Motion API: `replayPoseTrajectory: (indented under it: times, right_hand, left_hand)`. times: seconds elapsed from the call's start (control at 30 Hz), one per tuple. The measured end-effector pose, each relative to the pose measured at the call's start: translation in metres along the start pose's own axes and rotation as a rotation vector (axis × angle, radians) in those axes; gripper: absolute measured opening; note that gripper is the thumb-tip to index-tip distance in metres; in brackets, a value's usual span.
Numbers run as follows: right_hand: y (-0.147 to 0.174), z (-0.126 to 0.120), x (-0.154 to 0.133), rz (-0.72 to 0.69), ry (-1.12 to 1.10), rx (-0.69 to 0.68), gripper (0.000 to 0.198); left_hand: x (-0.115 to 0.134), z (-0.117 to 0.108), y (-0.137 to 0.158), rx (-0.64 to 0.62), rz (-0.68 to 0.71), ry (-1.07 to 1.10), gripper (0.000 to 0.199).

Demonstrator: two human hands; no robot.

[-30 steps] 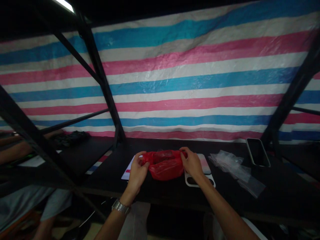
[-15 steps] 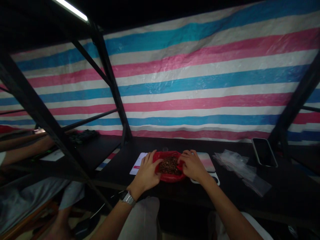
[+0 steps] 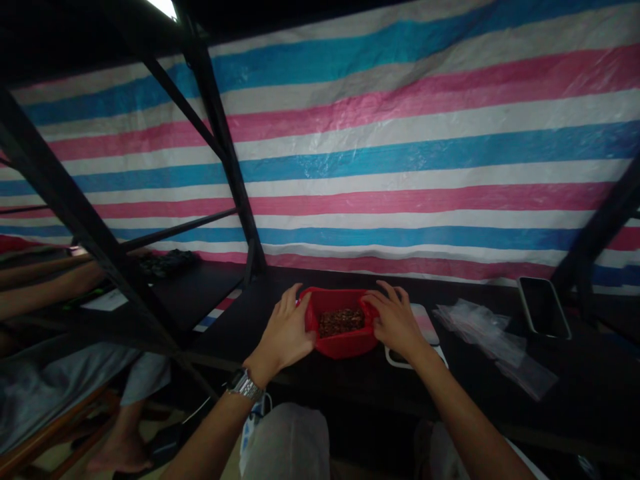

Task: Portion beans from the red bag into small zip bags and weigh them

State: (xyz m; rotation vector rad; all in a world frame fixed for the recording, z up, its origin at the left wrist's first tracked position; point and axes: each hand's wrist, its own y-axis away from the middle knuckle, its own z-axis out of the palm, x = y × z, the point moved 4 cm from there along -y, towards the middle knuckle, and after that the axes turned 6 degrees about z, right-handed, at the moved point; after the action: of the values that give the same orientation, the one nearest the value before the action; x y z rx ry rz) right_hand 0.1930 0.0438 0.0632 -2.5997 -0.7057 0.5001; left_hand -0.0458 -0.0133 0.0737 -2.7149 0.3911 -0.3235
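A red plastic bag (image 3: 345, 345) sits open near the front edge of the black table. Inside lies a heap of small brown, shiny pieces (image 3: 342, 323), too small to name. My left hand (image 3: 287, 331) grips the bag's left rim, thumb along the wall and fingers on the outer side. On the opposite rim my right hand (image 3: 396, 320) pinches the red plastic between thumb and fingers. The bag's walls stand up, stretched between both hands.
Behind my right hand lie a pinkish flat case (image 3: 425, 325) and a white-edged device (image 3: 397, 359). Several clear zip bags (image 3: 483, 333) spread rightward, near a phone (image 3: 544, 308). A black metal post (image 3: 225, 153) rises on the left; another person's arm (image 3: 55, 290) is beyond it.
The bag's rim has been pulled upward and outward, so its walls look taller and straighter. My hands have moved slightly apart. The white sheet by my left hand is out of sight.
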Motion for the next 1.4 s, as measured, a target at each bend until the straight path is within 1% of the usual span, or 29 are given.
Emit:
replayPoseTrajectory:
  times: [0.13,0.23,0.33,0.4,0.47,0.5,0.57,0.63,0.7,0.73,0.83,0.87,0.9,0.93,1.0,1.07,1.13,1.17,1.27,1.37,1.4]
  right_hand:
    - [0.004,0.013,-0.001,-0.009,-0.033,-0.059,0.061]
    - [0.007,0.015,0.001,-0.067,-0.077,-0.118,0.066]
    - [0.001,0.007,0.009,-0.114,-0.102,-0.196,0.055]
    - [-0.007,-0.002,0.015,-0.139,-0.122,-0.25,0.047]
    - [-0.011,-0.011,0.022,-0.166,-0.161,-0.274,0.041]
    - [-0.011,-0.017,0.026,-0.173,-0.188,-0.27,0.039]
    - [-0.002,-0.029,0.038,-0.148,-0.245,-0.219,0.038]
    - [0.02,-0.041,0.053,-0.072,-0.263,-0.127,0.04]
    - [0.052,-0.049,0.07,0.025,-0.186,-0.048,0.038]
    - [0.07,-0.051,0.077,0.065,-0.119,-0.047,0.036]
    - [0.112,-0.043,0.089,0.133,0.022,-0.117,0.038]
    - [0.121,-0.039,0.089,0.141,0.049,-0.145,0.04]
    - [0.127,-0.035,0.089,0.148,0.07,-0.167,0.041]
    - [0.13,-0.03,0.088,0.154,0.087,-0.179,0.043]
    - [0.132,-0.025,0.086,0.185,0.107,-0.173,0.045]
    - [0.13,-0.023,0.085,0.23,0.108,-0.15,0.047]
    - [0.13,-0.022,0.084,0.278,0.097,-0.137,0.049]
    - [0.131,-0.022,0.084,0.291,0.093,-0.137,0.05]
    - [0.135,-0.024,0.082,0.282,0.113,-0.127,0.051]
    - [0.138,-0.027,0.082,0.242,0.184,-0.093,0.052]
    - [0.139,-0.027,0.082,0.228,0.216,-0.084,0.051]
  left_hand:
    - [-0.002,0.014,0.004,-0.058,0.012,0.026,0.069]
    - [-0.007,0.019,0.004,-0.068,0.017,0.06,0.071]
    - [-0.011,0.015,-0.002,-0.052,0.06,0.101,0.079]
    - [-0.01,0.013,-0.006,-0.041,0.132,0.13,0.082]
    - [-0.008,0.014,-0.01,-0.056,0.202,0.141,0.083]
    - [-0.007,0.017,-0.011,-0.076,0.223,0.139,0.083]
    - [-0.008,0.022,-0.01,-0.12,0.241,0.141,0.084]
    - [-0.009,0.026,-0.007,-0.129,0.25,0.157,0.084]
    - [-0.01,0.027,0.001,-0.055,0.253,0.167,0.079]
    - [-0.01,0.027,0.006,0.017,0.25,0.16,0.074]
    - [-0.003,0.035,0.034,0.308,0.217,0.093,0.061]
    - [0.001,0.042,0.047,0.402,0.191,0.067,0.061]
    - [0.008,0.051,0.061,0.489,0.197,0.048,0.06]
    - [0.017,0.061,0.075,0.557,0.242,0.023,0.058]
    - [0.039,0.085,0.101,0.633,0.385,0.004,0.055]
    - [0.061,0.105,0.12,0.632,0.524,0.022,0.05]
    - [0.079,0.117,0.13,0.626,0.596,0.006,0.051]
    - [0.085,0.121,0.133,0.634,0.604,0.008,0.052]
    - [0.092,0.128,0.136,0.633,0.565,0.012,0.051]
    - [0.085,0.139,0.14,0.608,0.5,0.043,0.045]
    - [0.081,0.143,0.141,0.583,0.446,0.065,0.045]
